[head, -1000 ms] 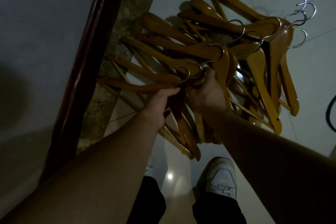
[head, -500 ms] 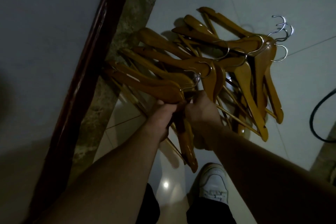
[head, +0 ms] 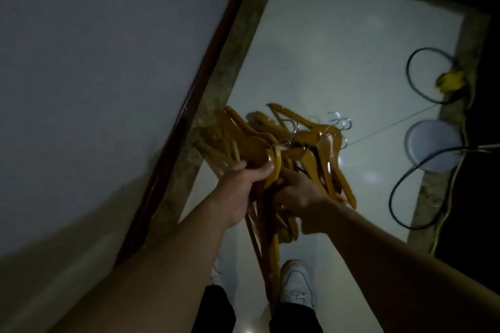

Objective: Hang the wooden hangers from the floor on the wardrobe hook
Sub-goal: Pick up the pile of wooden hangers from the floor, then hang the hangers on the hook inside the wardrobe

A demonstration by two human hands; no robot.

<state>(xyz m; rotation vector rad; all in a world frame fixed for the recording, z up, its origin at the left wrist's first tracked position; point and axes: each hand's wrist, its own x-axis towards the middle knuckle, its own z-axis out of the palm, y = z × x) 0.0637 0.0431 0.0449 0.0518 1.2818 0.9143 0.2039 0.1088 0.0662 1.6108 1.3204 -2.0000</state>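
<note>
Both hands are clenched around one bundle of wooden hangers [head: 303, 149], and that bundle now hangs in the air above the pale tiled floor [head: 351, 62], where a second ago the same hangers still spread out fan-wise close to the tiles. The left hand [head: 240, 189] grips the hangers from the left side with its thumb laid over the top of a hanger neck; the right hand [head: 303, 197] is closed on the bundle just beside it, its fingers wrapped under the wood so that their tips are hidden. Compared with the earlier frames the hangers are bunched tighter, their long arms drooping down between the two forearms towards the white shoe [head: 296, 286], and their metal hooks [head: 342, 123] cluster at the far upper right of the bundle instead of standing apart. The view has pulled back and up, so much more floor shows now: a black cable [head: 400, 184] loops near the floor's right edge, a round white object [head: 430, 144] lies against that edge, and something yellow [head: 450, 81] sits further along it. The dark red-brown strip [head: 194, 94] and the mottled stone border [head: 230, 67] run along the floor's left edge as before. Motion blur softens the hangers.
</note>
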